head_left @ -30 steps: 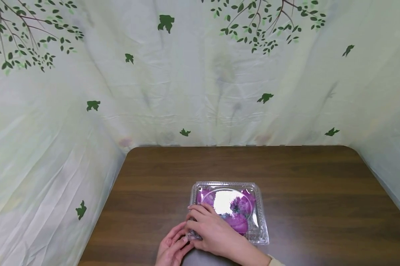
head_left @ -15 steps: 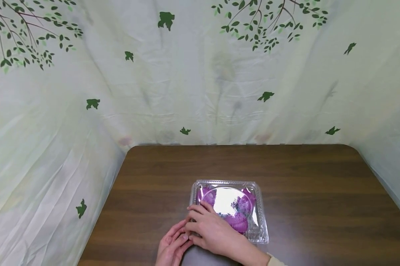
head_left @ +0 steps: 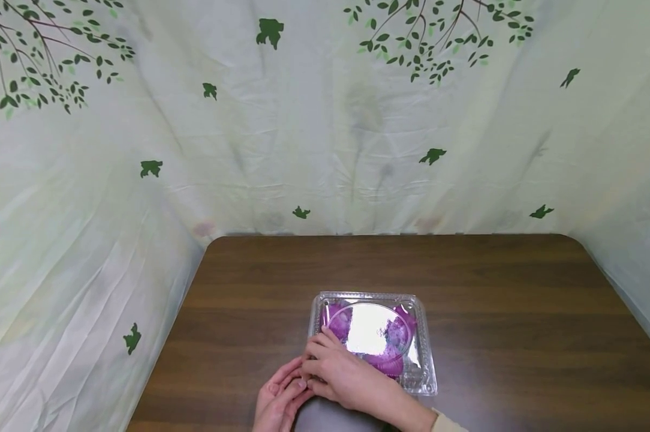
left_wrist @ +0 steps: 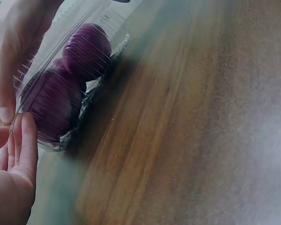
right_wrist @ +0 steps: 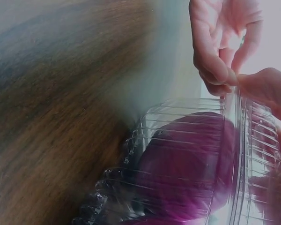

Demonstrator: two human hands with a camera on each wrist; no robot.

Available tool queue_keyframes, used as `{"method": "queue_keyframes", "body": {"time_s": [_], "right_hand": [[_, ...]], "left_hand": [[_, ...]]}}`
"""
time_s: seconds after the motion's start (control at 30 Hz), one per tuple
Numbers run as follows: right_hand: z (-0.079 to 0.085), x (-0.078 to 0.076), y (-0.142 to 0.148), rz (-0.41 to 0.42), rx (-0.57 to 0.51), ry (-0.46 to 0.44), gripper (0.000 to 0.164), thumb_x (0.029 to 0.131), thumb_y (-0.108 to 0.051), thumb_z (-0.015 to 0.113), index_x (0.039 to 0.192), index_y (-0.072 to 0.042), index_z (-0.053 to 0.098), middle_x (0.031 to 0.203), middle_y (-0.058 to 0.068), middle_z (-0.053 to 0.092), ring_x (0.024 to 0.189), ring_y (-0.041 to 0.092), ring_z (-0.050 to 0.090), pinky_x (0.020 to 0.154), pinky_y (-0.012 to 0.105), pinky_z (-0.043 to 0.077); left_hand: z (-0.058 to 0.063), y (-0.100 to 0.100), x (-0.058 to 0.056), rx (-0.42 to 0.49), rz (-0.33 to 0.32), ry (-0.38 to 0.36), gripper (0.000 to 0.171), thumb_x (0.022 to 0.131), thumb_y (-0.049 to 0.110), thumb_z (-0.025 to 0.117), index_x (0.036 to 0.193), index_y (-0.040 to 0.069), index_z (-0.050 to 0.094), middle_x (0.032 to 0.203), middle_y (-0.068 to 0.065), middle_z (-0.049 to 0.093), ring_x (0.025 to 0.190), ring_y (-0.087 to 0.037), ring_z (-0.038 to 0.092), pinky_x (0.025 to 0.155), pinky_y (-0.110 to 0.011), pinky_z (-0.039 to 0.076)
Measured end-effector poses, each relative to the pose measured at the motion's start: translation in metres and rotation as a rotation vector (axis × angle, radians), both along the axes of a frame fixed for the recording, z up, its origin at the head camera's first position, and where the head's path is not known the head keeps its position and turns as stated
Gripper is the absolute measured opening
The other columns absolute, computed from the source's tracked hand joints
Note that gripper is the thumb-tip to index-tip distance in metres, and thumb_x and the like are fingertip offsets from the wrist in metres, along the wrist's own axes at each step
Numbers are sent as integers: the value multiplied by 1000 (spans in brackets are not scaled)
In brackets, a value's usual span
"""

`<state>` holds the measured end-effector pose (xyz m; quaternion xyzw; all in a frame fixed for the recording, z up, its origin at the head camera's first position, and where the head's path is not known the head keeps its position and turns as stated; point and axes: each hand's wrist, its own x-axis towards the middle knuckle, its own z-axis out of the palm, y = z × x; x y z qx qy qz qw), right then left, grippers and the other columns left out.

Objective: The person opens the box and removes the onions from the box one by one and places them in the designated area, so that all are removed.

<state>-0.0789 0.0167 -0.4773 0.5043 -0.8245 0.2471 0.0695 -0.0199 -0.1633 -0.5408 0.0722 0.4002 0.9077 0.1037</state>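
Note:
A clear plastic clamshell container (head_left: 427, 360) sits on the table with its lid down. Inside are several round purple things (left_wrist: 86, 51) that look like red onions. At its near left corner my left hand (head_left: 279, 399) pinches the rim between thumb and fingers, palm turned up. My right hand (head_left: 343, 375) reaches across the lid from the right and pinches the same corner, its other fingers over the left part of the lid. Both hands' fingertips meet at the rim (right_wrist: 232, 108) in the right wrist view. The hands hide that corner from above.
The brown wooden table (head_left: 508, 306) extends around the container. Pale cloth (head_left: 325, 120) printed with leaves and branches hangs behind the table and along its sides. A grey surface (head_left: 336, 417) shows under my right forearm at the front.
Over the last second my right hand's fingers have bunched slightly closer on the lid. Both hands stay at the same corner, and the container has hardly moved.

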Motion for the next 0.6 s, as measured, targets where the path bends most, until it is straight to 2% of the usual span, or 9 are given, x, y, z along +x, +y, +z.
{"method": "queue_keyframes", "body": {"time_s": [0.17,0.3,0.47,0.6], "right_hand": [[1,-1,0,10,-15,-28,2,88,-19,70,90,-20,69,98,-10,56,113,10,46,114,50,26],[1,-1,0,16,-38,-15,4,88,-18,71,89,-19,68,97,-10,55,111,10,46,113,52,28],[1,-2,0,18,-59,6,4,88,-18,71,87,-19,68,95,-11,54,106,10,45,107,38,34],[0,-3,0,21,-53,16,4,88,-19,71,86,-19,67,94,-10,55,103,10,45,104,32,33]], "left_hand": [[3,0,0,-34,14,0,48,94,-15,45,123,15,68,112,-2,68,102,-13,64,88,-32,54],[4,0,1,-56,27,-1,47,93,-15,47,123,15,68,110,-2,67,99,-13,64,87,-32,54],[8,1,0,-101,49,-21,44,93,-13,51,121,15,69,109,-3,67,96,-13,65,86,-32,55],[9,3,0,-118,66,-33,42,92,-12,52,120,15,69,108,-3,67,95,-13,66,85,-32,55]]}}
